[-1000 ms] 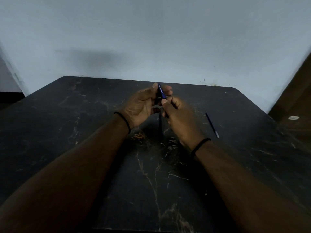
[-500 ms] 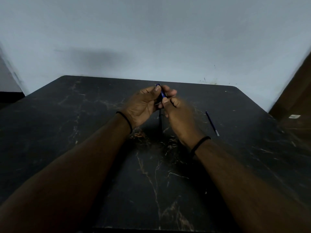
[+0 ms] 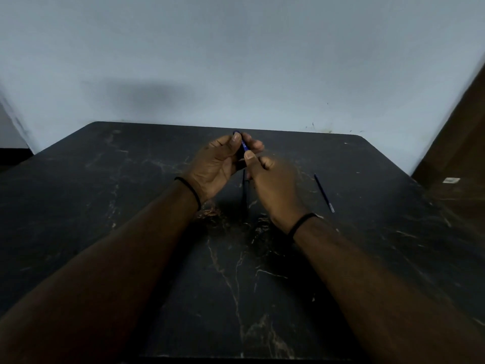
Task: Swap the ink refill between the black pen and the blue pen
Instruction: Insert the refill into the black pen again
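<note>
Both hands meet above the middle of the dark marble table [image 3: 131, 206]. My left hand [image 3: 215, 166] pinches the upper part of a blue pen [image 3: 244, 146] between thumb and fingers. My right hand [image 3: 273, 185] grips the pen's lower part, which its fingers hide. A thin dark pen-like stick [image 3: 244, 190] shows below the hands; I cannot tell if it lies on the table or hangs from them. A loose ink refill [image 3: 324, 193], thin and dark with a pale tip, lies on the table right of my right hand.
A pale wall rises behind the table's far edge. A brown wooden surface [image 3: 459, 153] stands at the right with a small white tag [image 3: 451, 180] on it. Both wrists wear black bands.
The hands stay together on the blue pen, with small finger shifts. The refill on the table has not moved.
</note>
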A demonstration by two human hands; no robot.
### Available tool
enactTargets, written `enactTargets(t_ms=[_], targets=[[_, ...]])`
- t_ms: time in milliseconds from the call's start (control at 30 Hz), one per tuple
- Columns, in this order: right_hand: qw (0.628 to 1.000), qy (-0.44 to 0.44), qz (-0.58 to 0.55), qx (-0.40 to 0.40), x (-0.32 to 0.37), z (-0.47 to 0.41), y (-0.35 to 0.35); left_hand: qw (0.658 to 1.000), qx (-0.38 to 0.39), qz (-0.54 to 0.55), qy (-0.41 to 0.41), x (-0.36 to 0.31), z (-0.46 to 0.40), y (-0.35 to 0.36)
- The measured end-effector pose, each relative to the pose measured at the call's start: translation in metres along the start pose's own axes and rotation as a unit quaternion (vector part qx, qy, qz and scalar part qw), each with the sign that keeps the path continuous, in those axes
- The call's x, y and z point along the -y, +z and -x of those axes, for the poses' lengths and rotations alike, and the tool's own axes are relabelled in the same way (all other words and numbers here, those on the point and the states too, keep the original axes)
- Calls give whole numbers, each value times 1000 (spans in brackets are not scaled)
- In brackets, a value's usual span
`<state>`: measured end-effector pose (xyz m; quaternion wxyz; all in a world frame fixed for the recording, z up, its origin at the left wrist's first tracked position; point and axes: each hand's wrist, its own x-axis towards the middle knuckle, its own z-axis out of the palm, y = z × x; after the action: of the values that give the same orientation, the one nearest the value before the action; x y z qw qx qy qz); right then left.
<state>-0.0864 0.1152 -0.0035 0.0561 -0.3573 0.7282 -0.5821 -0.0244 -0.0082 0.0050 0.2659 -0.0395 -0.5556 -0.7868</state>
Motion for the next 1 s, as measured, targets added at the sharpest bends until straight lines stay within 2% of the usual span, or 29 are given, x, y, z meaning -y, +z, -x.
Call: enactTargets(t_ms=[100,233,333,433,700,867,1000], targets=[[997,-41,60,8,-2,2,-5,999,-43,-27,4,-4,1,-4],[984,-70,163,14,-4,-1,-13,980,-177,-93,2,-10,-2,-18],[978,-86,188,-1,-7,-5,-18,946,-273,-176,3,-10,-1,-37],[976,-89,200,-4,-9,-5,-19,899,-326,-293,10,-5,-2,-50],[972,-99,211,2,-9,-4,-20,814,-326,-477,-55,9,-7,-77],[971,-102,216,7,-9,-3,-20,801,-341,-485,-81,12,-11,-90],[971,-98,218,20,-9,-4,-20,763,-332,-547,-93,13,-11,-90]])
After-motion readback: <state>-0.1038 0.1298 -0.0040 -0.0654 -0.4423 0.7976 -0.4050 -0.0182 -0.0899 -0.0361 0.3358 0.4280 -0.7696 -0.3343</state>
